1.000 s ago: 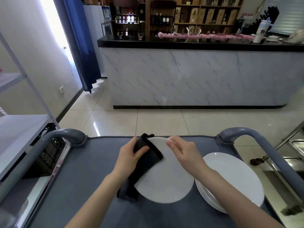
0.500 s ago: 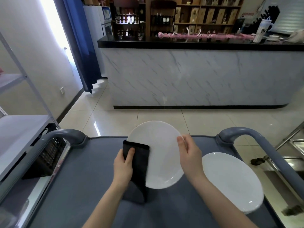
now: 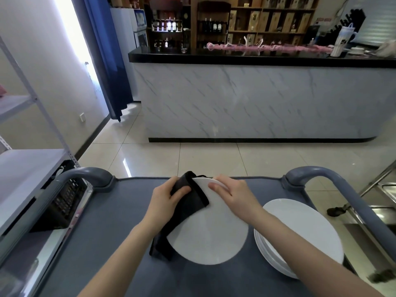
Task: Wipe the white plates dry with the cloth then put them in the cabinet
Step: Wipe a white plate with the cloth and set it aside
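one white plate [image 3: 210, 236] tilted over the grey tabletop [image 3: 107, 243], left hand [image 3: 165, 200] pinched a black cloth [image 3: 188, 202] folded over its far rim, right hand [image 3: 233, 196] gripped that rim alongside, plate stack [image 3: 300, 236] just beside its right edge, tabletop ran left to a curved rail [image 3: 85, 174]

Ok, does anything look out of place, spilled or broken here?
Nothing stands out. The left hand grips the black cloth over the rim of the white plate, the right hand holds its far edge, and the plate stack sits neatly on the cart.
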Tool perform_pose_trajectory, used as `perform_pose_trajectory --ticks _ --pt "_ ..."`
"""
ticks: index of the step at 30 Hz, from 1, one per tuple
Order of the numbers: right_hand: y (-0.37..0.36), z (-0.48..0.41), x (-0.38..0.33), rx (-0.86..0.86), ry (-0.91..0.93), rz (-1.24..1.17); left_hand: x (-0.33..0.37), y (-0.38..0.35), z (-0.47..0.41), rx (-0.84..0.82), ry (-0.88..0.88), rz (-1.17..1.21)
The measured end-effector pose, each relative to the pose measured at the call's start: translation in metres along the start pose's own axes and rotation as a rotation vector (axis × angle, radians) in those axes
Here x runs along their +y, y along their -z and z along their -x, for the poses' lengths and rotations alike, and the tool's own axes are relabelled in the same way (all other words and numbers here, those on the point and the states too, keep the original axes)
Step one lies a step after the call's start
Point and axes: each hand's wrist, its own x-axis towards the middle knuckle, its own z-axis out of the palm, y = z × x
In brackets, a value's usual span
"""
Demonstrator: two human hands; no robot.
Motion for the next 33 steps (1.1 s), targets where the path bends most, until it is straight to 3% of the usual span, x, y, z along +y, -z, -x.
perform_pose_trajectory --ticks 7,9,14,20,23,29,31,33 --pt "-0.029 0.023 -0.001 0.511 -0.242 -0.359 -0.024 -0.027 0.022 0.355 0.387 0.236" --pt "-0.037 0.027 0.000 0.584 -0.316 -0.411 -0.027 -0.041 0.031 0.414 0.472 0.296" --pt "-0.014 0.026 0.015 0.399 -0.249 -0.305 -0.028 -0.028 0.025 0.265 0.327 0.210" --pt "0.007 0.005 0.008 -0.056 -0.022 0.037 -0.002 -0.014 0.000 -0.133 -0.056 -0.096" --pt "0.007 0.003 0.004 0.043 -0.006 0.025 -0.001 -0.016 -0.004 -0.037 -0.033 -0.038" --pt "-0.013 0.016 -0.004 0.603 -0.213 -0.306 -0.015 -0.032 0.012 0.320 0.320 0.197" --pt "-0.018 0.019 -0.006 0.643 -0.233 -0.326 -0.020 -0.041 0.021 0.350 0.379 0.239" --pt "-0.016 0.020 0.000 0.551 -0.212 -0.293 -0.024 -0.039 0.024 0.363 0.372 0.254"
